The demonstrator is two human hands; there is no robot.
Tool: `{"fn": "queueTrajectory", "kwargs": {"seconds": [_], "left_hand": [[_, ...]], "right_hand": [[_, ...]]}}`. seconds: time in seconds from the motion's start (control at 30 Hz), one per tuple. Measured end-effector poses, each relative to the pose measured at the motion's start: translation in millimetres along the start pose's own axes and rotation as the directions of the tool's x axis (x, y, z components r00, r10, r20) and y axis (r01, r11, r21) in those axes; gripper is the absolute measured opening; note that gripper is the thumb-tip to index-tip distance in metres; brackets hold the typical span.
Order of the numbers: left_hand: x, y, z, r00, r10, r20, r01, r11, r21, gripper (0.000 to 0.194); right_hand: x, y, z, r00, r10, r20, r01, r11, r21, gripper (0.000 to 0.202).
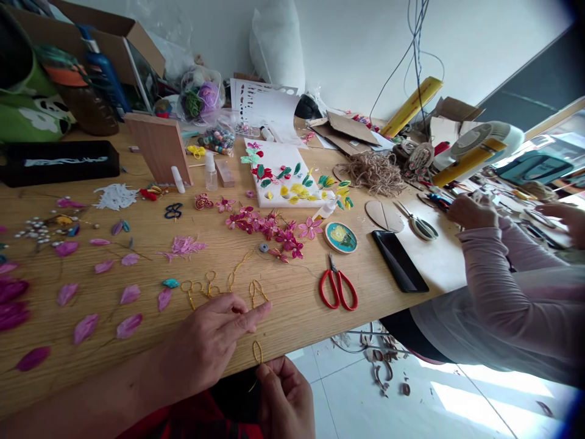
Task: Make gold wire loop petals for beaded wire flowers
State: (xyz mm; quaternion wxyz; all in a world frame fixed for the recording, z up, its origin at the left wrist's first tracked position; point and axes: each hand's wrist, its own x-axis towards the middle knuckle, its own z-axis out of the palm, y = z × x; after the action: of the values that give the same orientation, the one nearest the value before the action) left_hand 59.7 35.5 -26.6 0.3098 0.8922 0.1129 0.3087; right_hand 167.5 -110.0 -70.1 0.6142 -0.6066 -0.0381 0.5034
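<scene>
Near the table's front edge, my left hand [212, 338] rests low over the wood, its index finger stretched out to a bent gold wire loop [257, 292]. The other fingers are curled beneath and partly hidden. Just below the edge, my right hand [286, 390] pinches a gold wire [258, 352] between thumb and fingers, a narrow loop standing up from the grip. More twisted gold wire shapes [210, 281] lie beyond my left knuckles. Red-handled scissors [337, 289] lie to the right, points away from me. Pink petals on wires [130, 326] spread out to the left.
Magenta wire flowers [274, 228] lie mid-table, with a round painted piece [340, 236] and a black phone [399, 261] to their right. A wooden block [159, 149] stands behind. At right, a co-worker's hand [473, 212] works by a pair of scissors [418, 222].
</scene>
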Motion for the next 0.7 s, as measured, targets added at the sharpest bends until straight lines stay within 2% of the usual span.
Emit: {"fn": "queueTrajectory", "kwargs": {"seconds": [0.23,0.4,0.5,0.6,0.7], "left_hand": [[-0.3,1.5,-1.7,0.999,-0.021,0.046,0.021,1.000,0.009,0.061],[0.4,3.4,-3.9,0.996,0.032,0.088,-0.032,0.999,-0.005,0.066],[-0.3,6.0,-4.3,0.981,0.103,0.161,-0.107,0.994,0.015,0.067],[-3.1,7.9,-2.7,0.949,0.189,0.252,-0.200,0.980,0.020,0.064],[-6.4,8.5,-0.4,0.933,0.184,0.310,-0.212,0.975,0.060,0.060]], "right_hand": [[9.6,9.9,-14.4,0.993,0.056,0.107,-0.054,0.998,-0.021,0.048],[12.1,12.8,-19.0,0.990,0.058,0.126,-0.054,0.998,-0.033,0.046],[11.3,12.3,-18.0,0.991,0.039,0.127,-0.034,0.999,-0.036,0.045],[10.0,10.3,-15.0,0.988,0.029,0.150,-0.026,0.999,-0.022,0.043],[7.5,6.8,-10.4,0.989,0.023,0.147,-0.022,1.000,-0.011,0.042]]}}
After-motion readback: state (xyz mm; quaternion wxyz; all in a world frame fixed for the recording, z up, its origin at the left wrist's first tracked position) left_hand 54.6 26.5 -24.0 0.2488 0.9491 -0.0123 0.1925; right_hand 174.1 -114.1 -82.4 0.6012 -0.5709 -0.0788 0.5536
